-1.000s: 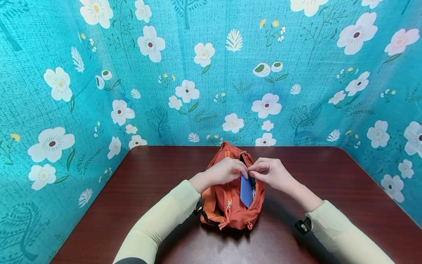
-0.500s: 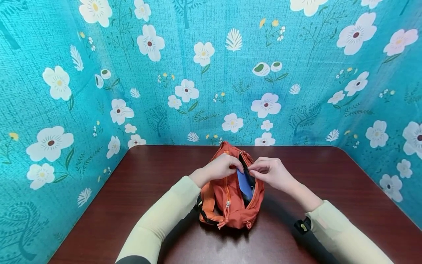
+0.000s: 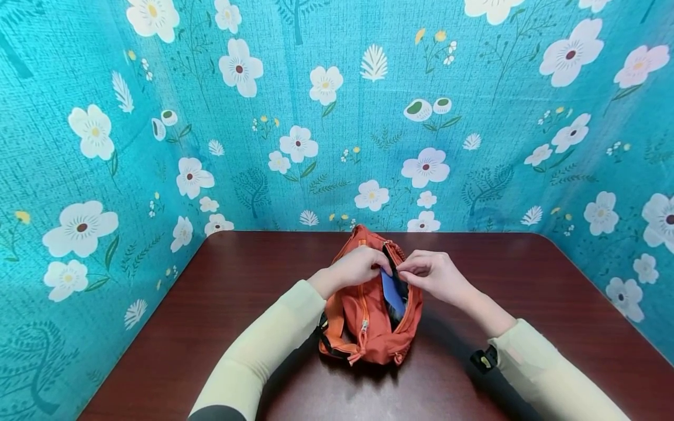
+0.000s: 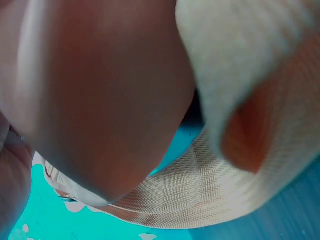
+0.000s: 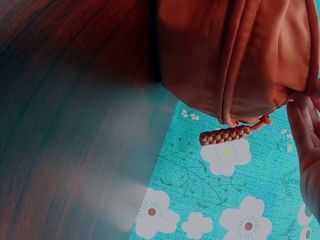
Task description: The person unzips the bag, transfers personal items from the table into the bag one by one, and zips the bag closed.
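Note:
An orange-red zippered bag (image 3: pixel 376 345) stands on the table in the head view, its right-hand compartment unzipped. My left hand (image 3: pixel 357 268) reaches over the bag from the left and pinches the top of a flat blue card-like piece (image 3: pixel 392 292), whose lower part sits inside the opening. On the other side, my right hand (image 3: pixel 429 272) pinches the opening's right edge between thumb and fingers. The right wrist view shows the bag's side (image 5: pixel 200 55) with the fingers (image 5: pixel 301 122) at its rim. In the left wrist view, blurred skin and a sleeve hide the work.
The dark red wooden table (image 3: pixel 253 275) extends around the bag. An orange strap (image 3: pixel 334 321) with a black buckle lies along the bag's left side. A braided zipper pull (image 5: pixel 225 135) hangs from the bag. A teal flowered cloth (image 3: pixel 337 158) rises behind the table.
My left hand and the blue piece shifted left and slightly up, then a little back to the right. The right hand keeps its place at the opening's edge.

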`<state>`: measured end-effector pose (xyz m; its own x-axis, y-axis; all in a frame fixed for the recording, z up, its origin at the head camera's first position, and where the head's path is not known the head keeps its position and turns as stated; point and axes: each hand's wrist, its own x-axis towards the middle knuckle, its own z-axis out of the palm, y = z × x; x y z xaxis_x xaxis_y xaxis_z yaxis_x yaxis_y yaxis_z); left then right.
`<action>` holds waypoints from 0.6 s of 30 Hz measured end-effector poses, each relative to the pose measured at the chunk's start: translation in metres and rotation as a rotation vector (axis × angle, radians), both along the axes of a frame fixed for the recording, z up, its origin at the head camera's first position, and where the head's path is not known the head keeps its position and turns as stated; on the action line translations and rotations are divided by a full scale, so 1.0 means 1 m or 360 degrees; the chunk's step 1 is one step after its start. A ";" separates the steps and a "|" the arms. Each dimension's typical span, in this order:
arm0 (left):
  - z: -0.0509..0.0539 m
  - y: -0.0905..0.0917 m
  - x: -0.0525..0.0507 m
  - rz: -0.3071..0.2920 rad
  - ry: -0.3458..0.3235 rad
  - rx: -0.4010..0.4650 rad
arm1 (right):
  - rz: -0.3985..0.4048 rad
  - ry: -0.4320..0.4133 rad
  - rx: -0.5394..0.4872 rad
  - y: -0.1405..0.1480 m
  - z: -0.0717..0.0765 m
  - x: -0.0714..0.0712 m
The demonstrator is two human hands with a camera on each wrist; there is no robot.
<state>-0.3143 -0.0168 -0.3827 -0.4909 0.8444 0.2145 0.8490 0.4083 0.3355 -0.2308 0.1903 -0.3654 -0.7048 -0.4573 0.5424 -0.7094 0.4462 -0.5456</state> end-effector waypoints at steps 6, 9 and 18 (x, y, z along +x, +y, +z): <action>0.000 0.003 -0.001 0.0052 0.0048 -0.0059 | -0.0012 0.0003 -0.0003 0.010 -0.018 -0.015; -0.002 0.003 -0.001 0.0024 0.0035 -0.0044 | -0.0006 -0.0019 -0.0009 0.014 -0.021 -0.016; -0.005 0.002 -0.001 0.0095 -0.0086 -0.0004 | 0.0041 0.0010 -0.0025 0.016 -0.021 -0.018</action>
